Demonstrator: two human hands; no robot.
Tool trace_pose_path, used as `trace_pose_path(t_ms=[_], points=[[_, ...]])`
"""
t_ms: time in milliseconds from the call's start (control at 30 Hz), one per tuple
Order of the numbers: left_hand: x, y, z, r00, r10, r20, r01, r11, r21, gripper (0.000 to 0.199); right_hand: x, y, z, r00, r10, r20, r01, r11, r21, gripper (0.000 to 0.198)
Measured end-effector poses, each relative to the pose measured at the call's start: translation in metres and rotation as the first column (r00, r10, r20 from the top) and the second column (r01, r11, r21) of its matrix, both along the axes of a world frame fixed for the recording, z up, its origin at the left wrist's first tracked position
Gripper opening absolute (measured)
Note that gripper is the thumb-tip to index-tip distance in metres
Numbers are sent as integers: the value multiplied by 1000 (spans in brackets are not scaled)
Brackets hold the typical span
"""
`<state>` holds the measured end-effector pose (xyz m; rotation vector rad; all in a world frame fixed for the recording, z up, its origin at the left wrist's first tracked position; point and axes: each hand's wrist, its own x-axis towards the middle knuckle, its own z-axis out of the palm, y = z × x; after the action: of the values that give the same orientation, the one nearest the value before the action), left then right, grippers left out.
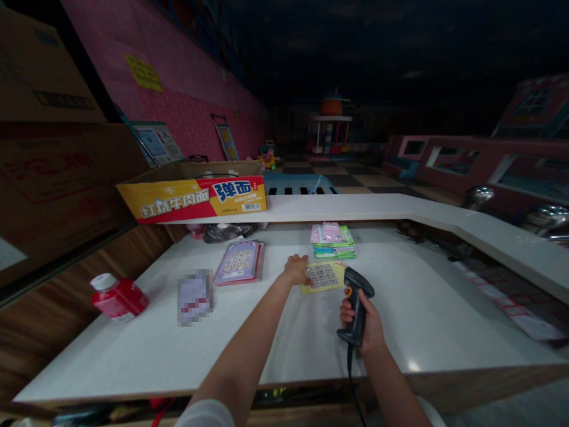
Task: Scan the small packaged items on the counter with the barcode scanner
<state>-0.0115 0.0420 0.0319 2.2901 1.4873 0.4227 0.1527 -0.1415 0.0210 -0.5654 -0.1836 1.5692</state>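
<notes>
A black barcode scanner is gripped in my right hand, its head pointing left over a flat yellow packet printed with a grid of small pictures. My left hand grips the left edge of that packet, which lies on the white counter. Just behind it sits a stack of pink and green packets. Farther left lies a pile of purple packets. The scanner's cable runs down past the counter's front edge.
At the left stands a red bottle with a white cap, near a blurred-out card. A yellow and red carton rests on the raised ledge. Brown boxes are stacked on the far left. Papers lie at right.
</notes>
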Motion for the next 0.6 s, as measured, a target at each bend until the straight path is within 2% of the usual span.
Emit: trace_pose_path(t_ms=[100,200,267,333,400,467,533,600], points=[[-1,-8,5,995,44,-87,-47,999,-27,76,0,-1,1,1000,13,-28,-13,1000,-1,32],[-5,-15,9,997,9,-79,-12,999,-31,56,1,-2,1,999,21,-42,-21,1000,5,32],[-11,-17,9,998,-49,48,50,999,-18,40,1,-2,0,999,24,-42,-23,1000,12,33],[-20,-19,9,959,-106,263,120,992,-38,29,1,-3,0,999,21,-25,-21,1000,20,35],[-30,-22,8,867,-118,484,191,976,-105,24,0,-3,0,1000,6,7,-7,1000,30,35],[-39,-25,6,757,-67,649,234,957,-174,25,-1,-4,1,999,-12,37,11,999,44,37],[-46,-29,1,630,40,775,201,956,-212,30,-2,-5,1,998,-20,63,17,998,56,39],[-50,-32,-7,466,144,873,83,975,-206,35,-3,-6,2,996,-15,93,10,999,51,40]])
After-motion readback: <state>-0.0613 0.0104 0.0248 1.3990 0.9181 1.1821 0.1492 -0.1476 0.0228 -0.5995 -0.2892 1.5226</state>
